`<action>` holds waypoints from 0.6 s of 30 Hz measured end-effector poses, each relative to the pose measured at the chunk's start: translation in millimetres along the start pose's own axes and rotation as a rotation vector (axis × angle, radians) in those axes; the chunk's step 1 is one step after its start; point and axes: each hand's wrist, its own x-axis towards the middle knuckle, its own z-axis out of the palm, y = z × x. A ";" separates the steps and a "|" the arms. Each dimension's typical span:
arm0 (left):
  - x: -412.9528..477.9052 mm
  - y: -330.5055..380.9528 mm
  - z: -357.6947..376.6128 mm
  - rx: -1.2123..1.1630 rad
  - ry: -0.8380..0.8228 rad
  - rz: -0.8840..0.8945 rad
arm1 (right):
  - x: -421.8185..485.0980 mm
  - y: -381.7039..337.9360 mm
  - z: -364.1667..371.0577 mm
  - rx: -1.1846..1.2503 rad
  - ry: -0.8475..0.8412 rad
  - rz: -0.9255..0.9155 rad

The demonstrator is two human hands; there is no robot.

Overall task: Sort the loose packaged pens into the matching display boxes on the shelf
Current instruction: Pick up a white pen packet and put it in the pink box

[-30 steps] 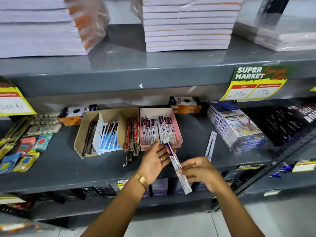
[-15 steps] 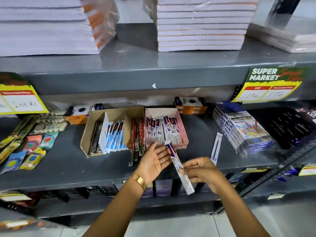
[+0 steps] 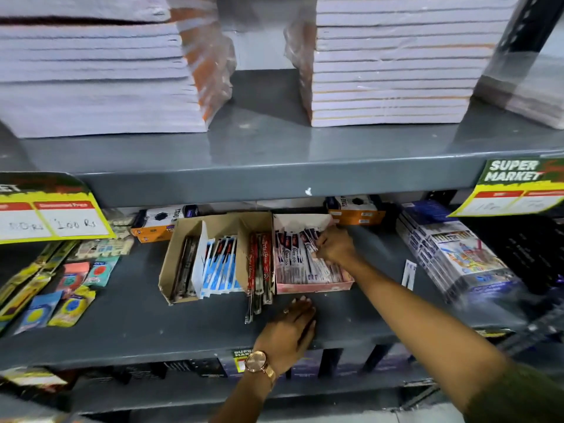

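Observation:
A pink display box stands on the grey middle shelf, filled with white, red and blue packaged pens. My right hand reaches into the box's far right part, fingers pinched on one packaged pen lying among the others. My left hand lies palm down on the shelf just in front of the box and holds nothing. Left of the pink box a brown cardboard box holds dark pens and blue-packaged pens. Red packaged pens lie between the two boxes, sticking out forward. A loose white pen packet lies right of my forearm.
Wrapped stacks of notebooks fill the upper shelf. Yellow price tags hang from its edge. Stacked colour-pencil packs stand to the right, orange boxes at the back, and small packets lie at the left.
My right hand has carried the packaged pen from in front of the shelf up into the pink box. My left hand let go of it and dropped onto the shelf. The view moved closer.

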 end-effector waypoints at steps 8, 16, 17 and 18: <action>0.6 1.4 -1.0 -0.012 0.051 0.024 | -10.2 15.8 -10.3 -0.007 0.170 -0.076; 6.4 18.8 5.2 -0.013 0.079 0.071 | -54.3 104.7 -61.5 -0.103 0.463 0.295; 8.8 21.8 5.8 -0.016 0.068 0.069 | -60.3 115.6 -62.8 -0.109 0.452 0.371; 11.2 23.0 6.0 -0.022 0.058 0.065 | -65.2 123.6 -63.4 -0.093 0.439 0.428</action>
